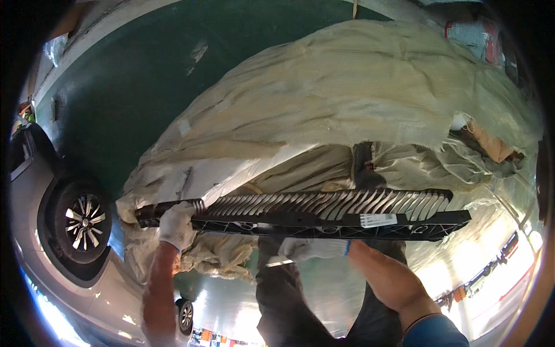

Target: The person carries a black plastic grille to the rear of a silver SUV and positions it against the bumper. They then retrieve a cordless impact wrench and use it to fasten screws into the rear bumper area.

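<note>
The gloved left hand has its fingers clasped round the left end of a black slatted panel; the gloved right hand sits at its lower edge, its grip unclear from here. The panel spans crosswise before a pale draped sheet. It looks light, stiffish, its slats breakable; the solid rail seems the safer hold.

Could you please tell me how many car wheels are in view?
2: one wheel on the silver car at far left, and a smaller-looking wheel near the bottom edge, just right of the left forearm. Others may be hidden.
</note>
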The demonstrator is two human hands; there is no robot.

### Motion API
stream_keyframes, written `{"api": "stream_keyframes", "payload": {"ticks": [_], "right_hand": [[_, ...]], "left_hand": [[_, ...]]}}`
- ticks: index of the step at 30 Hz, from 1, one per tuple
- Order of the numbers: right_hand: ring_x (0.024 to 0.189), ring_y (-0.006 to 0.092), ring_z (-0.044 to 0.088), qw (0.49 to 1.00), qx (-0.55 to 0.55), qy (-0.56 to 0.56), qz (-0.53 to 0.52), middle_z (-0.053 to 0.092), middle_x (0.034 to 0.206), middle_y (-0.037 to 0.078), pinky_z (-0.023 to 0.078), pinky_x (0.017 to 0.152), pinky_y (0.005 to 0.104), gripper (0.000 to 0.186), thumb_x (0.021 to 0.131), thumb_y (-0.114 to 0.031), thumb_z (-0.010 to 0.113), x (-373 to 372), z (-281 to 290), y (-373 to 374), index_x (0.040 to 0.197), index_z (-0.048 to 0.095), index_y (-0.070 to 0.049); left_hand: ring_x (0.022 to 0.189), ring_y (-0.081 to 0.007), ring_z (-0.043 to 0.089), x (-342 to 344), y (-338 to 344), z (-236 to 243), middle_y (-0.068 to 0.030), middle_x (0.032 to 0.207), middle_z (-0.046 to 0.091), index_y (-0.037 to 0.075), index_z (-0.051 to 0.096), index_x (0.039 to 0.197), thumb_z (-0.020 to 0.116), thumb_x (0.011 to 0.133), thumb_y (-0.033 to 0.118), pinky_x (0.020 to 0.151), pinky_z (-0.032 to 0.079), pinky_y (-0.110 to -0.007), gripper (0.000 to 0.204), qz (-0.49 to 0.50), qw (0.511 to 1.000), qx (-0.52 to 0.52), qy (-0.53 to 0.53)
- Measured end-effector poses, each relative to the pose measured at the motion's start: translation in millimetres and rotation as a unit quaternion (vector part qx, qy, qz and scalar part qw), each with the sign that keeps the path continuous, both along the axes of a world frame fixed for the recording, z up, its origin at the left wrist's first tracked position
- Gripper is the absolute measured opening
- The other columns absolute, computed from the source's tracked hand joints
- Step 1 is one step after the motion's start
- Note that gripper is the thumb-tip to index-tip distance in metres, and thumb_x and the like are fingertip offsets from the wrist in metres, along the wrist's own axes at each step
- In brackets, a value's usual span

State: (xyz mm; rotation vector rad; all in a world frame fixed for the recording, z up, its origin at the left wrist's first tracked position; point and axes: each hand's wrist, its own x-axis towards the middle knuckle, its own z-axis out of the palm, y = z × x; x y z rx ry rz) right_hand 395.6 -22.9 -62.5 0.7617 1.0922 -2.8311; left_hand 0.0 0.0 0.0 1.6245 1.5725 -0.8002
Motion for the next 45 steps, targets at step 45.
{"api": "stream_keyframes", "payload": {"ticks": [45], "right_hand": [[0.068, 0.0144, 0.060, 0.953, 0.050, -0.126, -0.270, 0.065, 0.083, 0.006, 0.052, 0.060, 0.0276, 0.011, 0.088, -0.012, 0.064, 97.7, 415.1, -32.6, 0.096, 0.060, -0.004]], "left_hand": [[0.082, -0.0156, 0.062, 104.1, -301.8, 471.4, -0.0079, 0.092, 0.068, -0.006, 0.066, 0.110, 0.048, 0.082, 0.013, 0.075, 0.050, -0.028, 0.038, 0.672, 0.497, 0.291, -0.465]]}}
